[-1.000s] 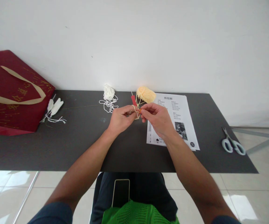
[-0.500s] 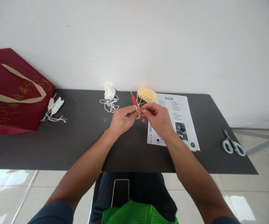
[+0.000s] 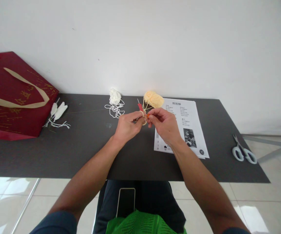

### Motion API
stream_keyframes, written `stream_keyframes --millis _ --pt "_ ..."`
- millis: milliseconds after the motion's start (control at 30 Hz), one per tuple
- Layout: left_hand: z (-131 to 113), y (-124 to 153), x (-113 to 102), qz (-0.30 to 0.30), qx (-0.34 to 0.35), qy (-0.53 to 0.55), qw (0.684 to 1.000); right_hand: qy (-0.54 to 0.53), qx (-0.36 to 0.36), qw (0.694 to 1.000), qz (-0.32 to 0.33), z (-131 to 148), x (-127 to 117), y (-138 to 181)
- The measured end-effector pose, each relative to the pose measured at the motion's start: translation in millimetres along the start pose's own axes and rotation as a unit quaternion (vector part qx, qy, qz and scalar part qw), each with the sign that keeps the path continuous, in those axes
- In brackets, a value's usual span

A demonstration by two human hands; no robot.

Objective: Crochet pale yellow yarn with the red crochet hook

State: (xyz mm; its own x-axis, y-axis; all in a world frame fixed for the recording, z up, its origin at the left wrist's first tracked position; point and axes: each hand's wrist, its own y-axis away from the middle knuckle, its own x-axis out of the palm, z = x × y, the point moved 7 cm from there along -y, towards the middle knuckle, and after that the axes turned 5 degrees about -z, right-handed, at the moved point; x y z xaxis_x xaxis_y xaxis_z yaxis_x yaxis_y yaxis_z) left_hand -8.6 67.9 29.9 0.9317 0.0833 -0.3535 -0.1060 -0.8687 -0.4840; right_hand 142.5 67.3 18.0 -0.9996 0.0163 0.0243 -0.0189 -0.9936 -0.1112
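My left hand point(image 3: 127, 126) and my right hand point(image 3: 164, 124) meet over the dark table point(image 3: 82, 152), fingers pinched together. Pale yellow yarn point(image 3: 143, 117) is looped round my left forefinger and runs back to a yellow yarn ball point(image 3: 153, 99) by the wall. My right hand pinches a small orange piece point(image 3: 148, 115), apparently a crochet hook's handle. A red piece point(image 3: 139, 106) sticks up just behind my fingers.
A printed instruction sheet point(image 3: 185, 125) lies under my right wrist. White yarn point(image 3: 114, 101) is tangled at the back, white tassel pieces point(image 3: 57, 113) lie beside a red gift bag point(image 3: 11, 94) at left. Scissors point(image 3: 242, 151) rest at the right edge. A phone point(image 3: 126, 201) sits on my lap.
My hands stay pinched on the yarn and have drifted only slightly; the red piece shows a little less above my fingers.
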Motion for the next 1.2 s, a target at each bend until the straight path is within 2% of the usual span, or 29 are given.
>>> stream_keyframes --millis 400,600,733,833,1067,1200 --pt "9 1 3 -0.031 -0.032 0.046 0.998 -0.026 0.035 0.999 -0.023 2 2 2" --pt "7 0 3 -0.014 -0.034 0.125 0.991 -0.101 0.112 0.988 -0.030 -9 -1 -1" --pt "7 1 9 0.036 -0.059 0.220 0.973 -0.177 0.192 0.963 0.062 -15 11 2" --pt "6 1 13 0.067 -0.080 0.266 0.958 -0.205 0.200 0.953 0.094 -12 15 4" --pt "15 -3 3 -0.019 -0.130 0.285 0.950 -0.286 0.184 0.939 0.053 -5 10 4" --pt "15 -3 3 -0.050 -0.141 0.308 0.940 -0.273 0.147 0.951 0.018 -1 10 6"
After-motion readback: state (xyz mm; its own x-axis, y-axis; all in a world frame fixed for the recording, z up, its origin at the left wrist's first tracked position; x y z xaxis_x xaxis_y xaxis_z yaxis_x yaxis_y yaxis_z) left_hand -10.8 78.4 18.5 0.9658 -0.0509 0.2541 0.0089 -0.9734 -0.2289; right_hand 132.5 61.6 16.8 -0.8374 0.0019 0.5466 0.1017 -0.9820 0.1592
